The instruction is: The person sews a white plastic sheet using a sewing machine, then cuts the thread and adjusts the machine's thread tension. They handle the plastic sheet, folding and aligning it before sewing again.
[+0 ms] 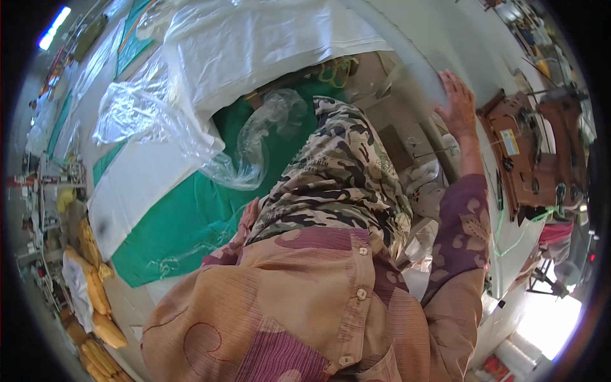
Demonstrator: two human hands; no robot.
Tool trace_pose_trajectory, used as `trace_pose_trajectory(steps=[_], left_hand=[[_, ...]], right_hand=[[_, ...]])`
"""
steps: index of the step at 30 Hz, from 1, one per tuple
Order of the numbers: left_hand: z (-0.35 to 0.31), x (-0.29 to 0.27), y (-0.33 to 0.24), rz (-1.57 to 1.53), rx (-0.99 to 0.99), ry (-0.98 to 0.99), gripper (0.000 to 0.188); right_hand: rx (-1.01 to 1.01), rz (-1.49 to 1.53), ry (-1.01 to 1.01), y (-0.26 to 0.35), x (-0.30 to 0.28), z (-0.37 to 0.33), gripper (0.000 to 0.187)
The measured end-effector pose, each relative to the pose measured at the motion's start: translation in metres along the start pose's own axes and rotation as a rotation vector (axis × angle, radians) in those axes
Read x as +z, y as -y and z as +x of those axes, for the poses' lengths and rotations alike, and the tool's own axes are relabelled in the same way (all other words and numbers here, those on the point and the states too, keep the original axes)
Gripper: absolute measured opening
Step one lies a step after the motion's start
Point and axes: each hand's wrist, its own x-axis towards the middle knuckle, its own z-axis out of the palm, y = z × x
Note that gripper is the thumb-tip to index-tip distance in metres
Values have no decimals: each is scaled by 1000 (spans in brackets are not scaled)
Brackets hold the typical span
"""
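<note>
My right hand rests with its fingers stretched out on the edge of a white worktable and holds nothing. A brown sewing machine stands on the table to the right of that hand. Low beside my left thigh, in camouflage-patterned trousers, is my left hand. Its fingers look extended and lie against the trouser leg, though part of the hand is hidden. Green sheeting lies just left of it, with crumpled clear plastic film on top.
White sheeting covers a broad area ahead and to the left. Yellow-orange bundles lie at the far left near shelving and equipment. A green cord hangs by the right table. Cardboard sits under the table.
</note>
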Motion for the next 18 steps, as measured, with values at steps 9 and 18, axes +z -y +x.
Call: trace_pose_trajectory(steps=[9, 18], left_hand=[[-9, 11, -15, 171, -96, -49, 47], [-20, 23, -15, 210, -47, -112, 50]], right_hand=[[-70, 136, 59, -8, 0, 3, 80], [0, 155, 205, 4, -12, 9, 78]])
